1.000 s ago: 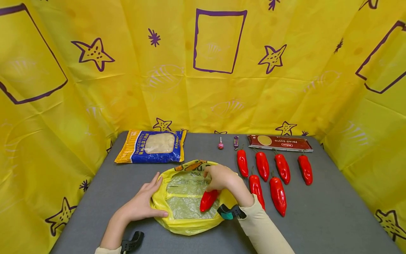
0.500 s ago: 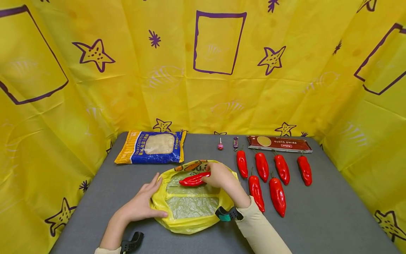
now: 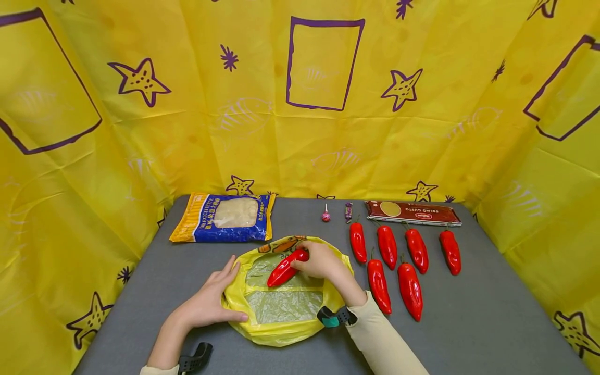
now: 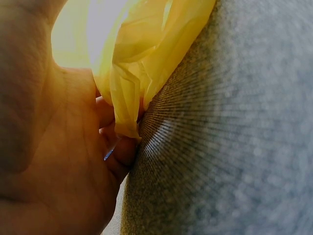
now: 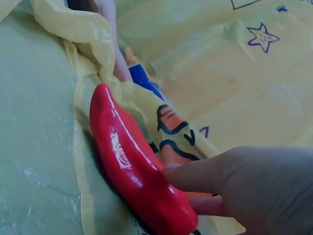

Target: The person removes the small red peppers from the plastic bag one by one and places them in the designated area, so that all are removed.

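A yellow plastic bag [image 3: 281,333] lies on the grey tabletop with its mouth spread wide. My right hand [image 3: 320,260] reaches over its far right rim and holds a glossy red chili pepper [image 3: 286,270] by its stem end, thumb on its side. The pepper slants inside the bag's mouth, tip toward the near left. In the right wrist view, the red pepper [image 5: 132,161] shows up close over the bag's inside [image 5: 39,147]. My left hand [image 3: 206,302] rests against the bag's left side, fingers extended and thumb at the near rim.
Several more red peppers [image 3: 410,291] lie right of the bag. A blue and orange pasta packet [image 3: 225,217] is at the back left. A lollipop [image 3: 325,213], a small purple wrapped candy [image 3: 348,211] and a brown biscuit pack [image 3: 412,212] line the back. Yellow curtains [image 3: 258,146] surround the table.
My right hand has carried the pepper from the bag's right part toward its far middle. The pepper swung nearly level, then tilted down to the left. My left hand stays put.
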`<state>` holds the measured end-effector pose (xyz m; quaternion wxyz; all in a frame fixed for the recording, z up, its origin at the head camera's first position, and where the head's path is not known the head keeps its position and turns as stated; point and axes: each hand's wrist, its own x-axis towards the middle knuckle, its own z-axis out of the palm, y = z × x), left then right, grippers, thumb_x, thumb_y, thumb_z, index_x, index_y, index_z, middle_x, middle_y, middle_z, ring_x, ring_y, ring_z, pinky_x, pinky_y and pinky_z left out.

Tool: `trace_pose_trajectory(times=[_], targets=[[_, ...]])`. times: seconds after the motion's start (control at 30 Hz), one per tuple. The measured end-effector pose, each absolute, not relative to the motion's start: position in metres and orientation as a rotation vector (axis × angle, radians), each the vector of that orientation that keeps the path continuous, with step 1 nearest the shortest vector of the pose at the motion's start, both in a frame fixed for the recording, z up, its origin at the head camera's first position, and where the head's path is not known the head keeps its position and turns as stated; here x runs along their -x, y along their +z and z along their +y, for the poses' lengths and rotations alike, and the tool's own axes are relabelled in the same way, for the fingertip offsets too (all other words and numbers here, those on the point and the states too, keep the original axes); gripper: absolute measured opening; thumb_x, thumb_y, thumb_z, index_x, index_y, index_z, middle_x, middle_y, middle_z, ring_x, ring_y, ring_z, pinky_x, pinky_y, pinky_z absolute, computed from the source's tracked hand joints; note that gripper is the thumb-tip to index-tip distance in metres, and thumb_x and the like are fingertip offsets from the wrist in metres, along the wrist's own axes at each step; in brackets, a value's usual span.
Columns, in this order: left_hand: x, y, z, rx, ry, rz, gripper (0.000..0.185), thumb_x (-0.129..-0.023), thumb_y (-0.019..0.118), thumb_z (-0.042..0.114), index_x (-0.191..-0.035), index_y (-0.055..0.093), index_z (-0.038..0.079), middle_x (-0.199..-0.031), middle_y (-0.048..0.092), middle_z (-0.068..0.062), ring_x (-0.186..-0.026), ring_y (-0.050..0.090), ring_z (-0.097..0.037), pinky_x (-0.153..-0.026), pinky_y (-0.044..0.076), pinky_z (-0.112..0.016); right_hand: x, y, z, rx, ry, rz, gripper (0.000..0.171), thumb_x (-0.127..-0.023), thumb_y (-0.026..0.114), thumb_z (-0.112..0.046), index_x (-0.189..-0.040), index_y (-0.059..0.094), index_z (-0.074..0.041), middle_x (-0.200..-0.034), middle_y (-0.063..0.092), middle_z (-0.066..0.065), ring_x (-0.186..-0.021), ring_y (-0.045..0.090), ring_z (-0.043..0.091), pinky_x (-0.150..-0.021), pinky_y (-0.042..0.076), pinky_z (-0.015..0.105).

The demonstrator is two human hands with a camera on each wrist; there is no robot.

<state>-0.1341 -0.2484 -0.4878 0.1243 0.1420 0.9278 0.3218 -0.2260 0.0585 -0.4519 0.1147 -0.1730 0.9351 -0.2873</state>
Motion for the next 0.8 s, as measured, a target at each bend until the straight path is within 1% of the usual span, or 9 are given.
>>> trace_pose_trajectory(times=[0.1,0.13,0.3,0.37,0.43,0.53,0.6,0.7,0.8], targets=[[0.135,-0.489,-0.248,-0.418,0.934,2.709,0.133,-0.075,0.087,0.069,-0.170,0.019,0.005,-0.179,0.002,-0.015,-0.150,0.031,-0.041,-0.116,0.036,-0.067,0.228,-0.452,0.056,0.494,-0.860,2.730,0.048,-0.095,0.078,-0.034,-0.134,0.070,-0.007,-0.124,0.073,0.013,-0.102,0.065,0.025,-0.090,0.055,0.041],[0.135,-0.489,-0.248,-0.420,0.932,2.712,0.133,-0.075,0.087,0.069,-0.170,0.019,0.005,-0.179,0.003,-0.015,-0.150,0.031,-0.041,-0.116,0.036,-0.067,0.228,-0.452,0.054,0.493,-0.869,2.730,0.047,-0.095,0.078,-0.035,-0.132,0.070,-0.006,-0.121,0.073,0.012,-0.099,0.065,0.025,-0.087,0.055,0.040],[0.135,-0.491,-0.248,-0.431,0.946,2.720,0.132,-0.075,0.088,0.068,-0.169,0.020,0.004,-0.179,0.003,-0.017,-0.148,0.032,-0.041,-0.116,0.037,-0.067,0.230,-0.453,0.045,0.529,-0.860,2.737,0.034,-0.094,0.079,-0.035,-0.114,0.073,-0.008,-0.102,0.073,0.007,-0.090,0.062,0.022,-0.078,0.052,0.035],[0.135,-0.491,-0.247,-0.430,0.955,2.716,0.132,-0.075,0.088,0.067,-0.169,0.020,0.004,-0.179,0.003,-0.017,-0.148,0.032,-0.041,-0.116,0.037,-0.067,0.230,-0.454,0.044,0.564,-0.831,2.730,0.030,-0.094,0.080,-0.035,-0.111,0.074,-0.011,-0.101,0.073,0.006,-0.091,0.062,0.022,-0.078,0.051,0.035],[0.135,-0.492,-0.247,-0.427,0.955,2.712,0.132,-0.075,0.088,0.067,-0.169,0.019,0.004,-0.179,0.003,-0.017,-0.148,0.032,-0.041,-0.116,0.037,-0.067,0.230,-0.455,0.043,0.608,-0.816,2.720,0.030,-0.093,0.081,-0.035,-0.112,0.075,-0.012,-0.106,0.074,0.008,-0.096,0.065,0.025,-0.081,0.053,0.037],[0.135,-0.492,-0.247,-0.427,0.957,2.709,0.132,-0.075,0.088,0.067,-0.169,0.019,0.004,-0.179,0.003,-0.017,-0.149,0.032,-0.041,-0.116,0.036,-0.067,0.229,-0.455,0.044,0.642,-0.829,2.718,0.038,-0.092,0.082,-0.035,-0.122,0.075,-0.011,-0.118,0.075,0.010,-0.108,0.067,0.029,-0.093,0.054,0.042],[0.134,-0.491,-0.247,-0.430,0.955,2.710,0.133,-0.075,0.088,0.067,-0.169,0.019,0.004,-0.179,0.003,-0.017,-0.149,0.032,-0.041,-0.116,0.036,-0.067,0.227,-0.453,0.045,0.627,-0.851,2.723,0.045,-0.092,0.082,-0.035,-0.128,0.073,-0.009,-0.122,0.074,0.012,-0.110,0.067,0.030,-0.096,0.055,0.045],[0.134,-0.490,-0.247,-0.430,0.952,2.712,0.133,-0.075,0.088,0.067,-0.169,0.020,0.004,-0.179,0.003,-0.017,-0.148,0.032,-0.041,-0.116,0.037,-0.067,0.225,-0.450,0.045,0.569,-0.863,2.740,0.051,-0.093,0.082,-0.035,-0.132,0.070,-0.005,-0.121,0.074,0.013,-0.106,0.066,0.028,-0.095,0.055,0.044],[0.133,-0.489,-0.247,-0.429,0.958,2.713,0.133,-0.074,0.088,0.067,-0.169,0.020,0.003,-0.179,0.004,-0.017,-0.148,0.032,-0.041,-0.116,0.037,-0.067,0.222,-0.446,0.043,0.503,-0.846,2.753,0.052,-0.092,0.081,-0.037,-0.129,0.071,-0.002,-0.115,0.074,0.013,-0.098,0.065,0.025,-0.087,0.056,0.041]])
